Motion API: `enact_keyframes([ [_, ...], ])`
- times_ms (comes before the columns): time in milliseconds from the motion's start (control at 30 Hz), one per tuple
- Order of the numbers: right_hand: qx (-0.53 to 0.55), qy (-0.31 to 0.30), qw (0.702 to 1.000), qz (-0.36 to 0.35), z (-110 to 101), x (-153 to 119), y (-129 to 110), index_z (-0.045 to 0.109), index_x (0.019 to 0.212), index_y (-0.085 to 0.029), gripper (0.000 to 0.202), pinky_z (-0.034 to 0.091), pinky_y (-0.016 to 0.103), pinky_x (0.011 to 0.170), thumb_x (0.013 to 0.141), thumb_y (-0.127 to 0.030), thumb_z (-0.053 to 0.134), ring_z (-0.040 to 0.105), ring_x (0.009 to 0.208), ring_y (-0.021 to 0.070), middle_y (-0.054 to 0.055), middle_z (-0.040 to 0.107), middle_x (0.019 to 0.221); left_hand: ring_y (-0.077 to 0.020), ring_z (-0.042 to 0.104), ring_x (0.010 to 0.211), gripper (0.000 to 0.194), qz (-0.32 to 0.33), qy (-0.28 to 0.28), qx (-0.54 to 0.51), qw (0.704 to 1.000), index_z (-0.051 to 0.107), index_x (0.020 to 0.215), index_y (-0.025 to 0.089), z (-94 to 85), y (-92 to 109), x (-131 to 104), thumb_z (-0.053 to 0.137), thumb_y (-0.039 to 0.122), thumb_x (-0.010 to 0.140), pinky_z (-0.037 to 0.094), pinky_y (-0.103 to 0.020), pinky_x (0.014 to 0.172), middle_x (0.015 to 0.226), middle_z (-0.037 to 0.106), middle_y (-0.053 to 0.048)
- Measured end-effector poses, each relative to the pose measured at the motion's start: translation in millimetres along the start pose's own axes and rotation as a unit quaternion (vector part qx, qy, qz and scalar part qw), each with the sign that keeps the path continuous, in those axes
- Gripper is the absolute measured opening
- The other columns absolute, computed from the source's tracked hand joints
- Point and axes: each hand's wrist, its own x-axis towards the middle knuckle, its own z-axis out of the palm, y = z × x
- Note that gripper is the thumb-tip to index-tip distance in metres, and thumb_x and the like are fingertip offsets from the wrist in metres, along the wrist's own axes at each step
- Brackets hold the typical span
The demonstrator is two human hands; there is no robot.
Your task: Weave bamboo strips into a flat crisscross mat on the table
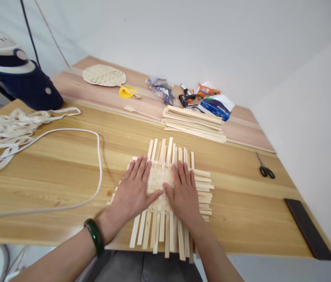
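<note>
A square mat of woven pale strips lies on the wooden table in front of me, its loose strip ends sticking out on all sides. My left hand rests flat on the mat's left part, palm down, with a dark green bangle on the wrist. On the right part of the weave, my right hand lies flat too, fingers pointing away from me. Both thumbs point inward over the middle, a small gap between them. The weave under my palms is hidden.
Behind the mat is a stack of pale strips. Scissors and a dark bar lie at right. White cord, cloth tape and a blue-white device are at left. A woven oval piece sits at the back.
</note>
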Motion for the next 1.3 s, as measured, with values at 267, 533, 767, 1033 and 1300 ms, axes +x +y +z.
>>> enact_keyframes([
  [267,0.068,0.097,0.992,0.049,-42,-17,23,0.033,0.151,-0.022,0.052,0.024,0.053,0.121,0.102,-0.038,0.035,0.028,0.148,0.0221,0.01,0.04,0.155,-0.0335,0.018,0.15,0.081,0.034,0.045,-0.036,0.998,0.027,0.151,0.005,-28.0,-2,-6,0.044,0.06,0.094,0.024,-0.053,0.121,0.157,0.031,-0.022],
  [533,-0.013,0.069,0.995,0.073,-32,-42,43,0.036,0.15,-0.016,0.06,0.02,0.056,0.121,0.101,-0.05,0.033,0.023,0.15,0.0266,0.014,0.037,0.156,-0.0312,0.016,0.151,0.072,0.066,0.014,-0.02,0.998,0.033,0.148,0.005,-29.0,5,-4,0.042,0.055,0.096,0.022,-0.05,0.122,0.159,0.03,-0.02],
  [767,-0.037,0.015,0.996,0.077,-13,-31,47,0.034,0.15,-0.005,0.072,0.018,0.054,0.121,0.1,-0.055,0.028,0.023,0.149,0.0301,0.019,0.034,0.157,-0.0355,0.021,0.149,0.091,0.029,-0.023,0.005,0.999,0.036,0.147,0.0,-5.0,-5,4,0.047,0.068,0.088,0.017,-0.052,0.123,0.156,0.032,-0.024],
  [1033,-0.036,-0.023,0.995,0.091,-24,2,53,0.035,0.15,-0.008,0.069,0.018,0.053,0.121,0.099,-0.055,0.03,0.027,0.148,0.0296,0.017,0.038,0.155,-0.0359,0.028,0.147,0.086,0.002,-0.056,0.04,0.998,0.04,0.145,-0.001,-5.4,-12,26,0.048,0.064,0.089,0.02,-0.051,0.122,0.155,0.035,-0.023],
  [1300,-0.05,0.054,0.995,0.073,-22,33,44,0.051,0.138,-0.011,0.05,0.023,0.056,0.117,0.102,-0.041,0.033,0.043,0.136,0.0301,0.016,0.055,0.141,-0.0379,0.027,0.147,0.087,-0.033,-0.034,0.022,0.999,0.035,0.147,-0.004,-2.7,0,40,0.051,0.059,0.089,0.019,-0.053,0.122,0.153,0.036,-0.027],
])
